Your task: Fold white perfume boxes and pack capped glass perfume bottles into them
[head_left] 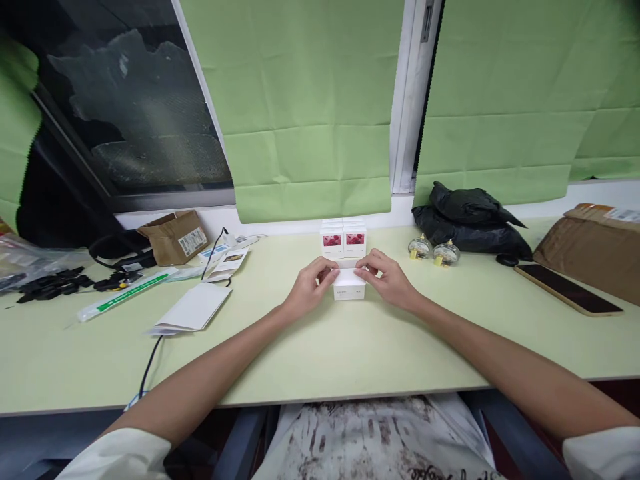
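A small white box [349, 291] rests on the pale green table in front of me, small print on its near face. At its upper left edge, the fingers of my left hand [309, 287] are pinched together. My right hand [389, 279] grips the upper right edge in the same way, with thumb and fingertips at the corner. A flap seems to stand up at the back of the box between my hands; its inside is not visible. Just behind stand several white boxes [344, 241] with pink-red pictures, side by side in rows.
Two round glass bottles [433, 251] with gold parts stand to the right, by a black plastic bag [470, 223]. Farther right are a phone [567, 289] and a large brown package [593, 247]. Left lie white folded cards [194, 307], an opened carton [175, 238] and a cable [150, 367].
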Demonstrator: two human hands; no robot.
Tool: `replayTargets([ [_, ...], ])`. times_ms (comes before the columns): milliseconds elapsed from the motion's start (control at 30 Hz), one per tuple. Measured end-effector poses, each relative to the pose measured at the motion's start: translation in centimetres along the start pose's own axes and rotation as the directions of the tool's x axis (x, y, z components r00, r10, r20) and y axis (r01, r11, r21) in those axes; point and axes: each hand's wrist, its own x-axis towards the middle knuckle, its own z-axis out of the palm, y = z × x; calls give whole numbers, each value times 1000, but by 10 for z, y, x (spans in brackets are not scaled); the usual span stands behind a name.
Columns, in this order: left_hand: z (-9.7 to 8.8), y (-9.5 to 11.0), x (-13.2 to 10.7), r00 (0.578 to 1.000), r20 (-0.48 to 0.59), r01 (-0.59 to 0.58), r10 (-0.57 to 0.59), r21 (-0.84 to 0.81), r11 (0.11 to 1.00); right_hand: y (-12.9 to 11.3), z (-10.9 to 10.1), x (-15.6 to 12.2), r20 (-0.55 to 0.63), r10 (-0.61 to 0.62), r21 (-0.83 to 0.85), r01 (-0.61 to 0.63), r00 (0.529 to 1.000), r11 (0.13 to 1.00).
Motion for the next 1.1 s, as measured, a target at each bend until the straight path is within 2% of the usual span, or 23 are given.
replayTargets([
  [433,-10,-3,-4,992,62,-121,111,194,973,-3,-4,-2,25,-39,-54,40,999,998],
  [1100,-9,-1,-5,992,63,-119,109,176,977,-3,-4,-2,25,-39,-62,41,999,997],
])
